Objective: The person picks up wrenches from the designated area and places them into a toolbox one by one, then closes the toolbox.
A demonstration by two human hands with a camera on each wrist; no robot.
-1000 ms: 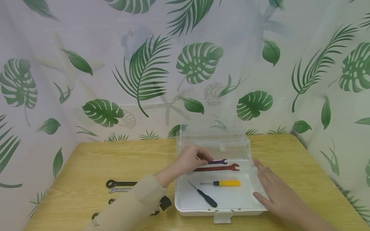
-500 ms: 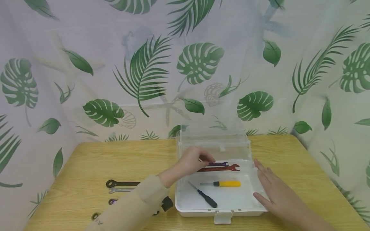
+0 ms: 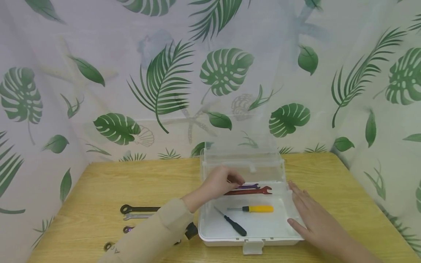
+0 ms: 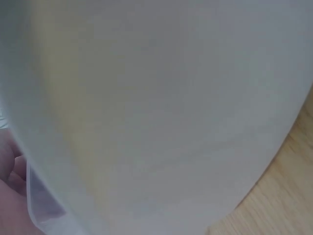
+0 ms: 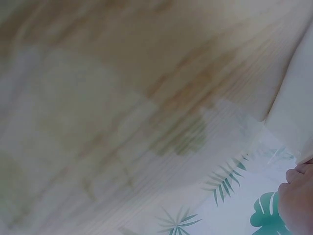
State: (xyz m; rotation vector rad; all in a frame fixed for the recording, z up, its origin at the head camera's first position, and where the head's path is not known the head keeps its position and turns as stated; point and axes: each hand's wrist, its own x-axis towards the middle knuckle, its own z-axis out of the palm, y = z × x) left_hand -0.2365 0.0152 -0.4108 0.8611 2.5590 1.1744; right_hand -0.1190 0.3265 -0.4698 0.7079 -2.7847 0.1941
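Note:
A small purple wrench (image 3: 252, 186) lies at the back of the white toolbox (image 3: 263, 239), its near end hidden by my left hand (image 3: 219, 180). The fingertips of that hand pinch it. Just in front, a longer red wrench (image 3: 253, 191) lies almost parallel, partly covered by the same hand. My right hand (image 3: 309, 215) rests with straight fingers along the box's right wall. In the left wrist view, part of my left hand (image 4: 12, 188) shows behind the blurred box wall (image 4: 171, 122). The right wrist view catches my right hand (image 5: 298, 198) at its edge.
Inside the box lie a yellow-handled screwdriver (image 3: 260, 209) and a black-handled screwdriver (image 3: 236, 226). The clear lid (image 3: 243, 160) stands raised behind. Left of the box on the table (image 3: 158, 175) are a black wrench (image 3: 138, 209), a silver wrench (image 3: 136, 216) and others, partly under my sleeve.
My left hand has shifted slightly right and down with the purple wrench, closer to the red one. My right hand stays at the box's side.

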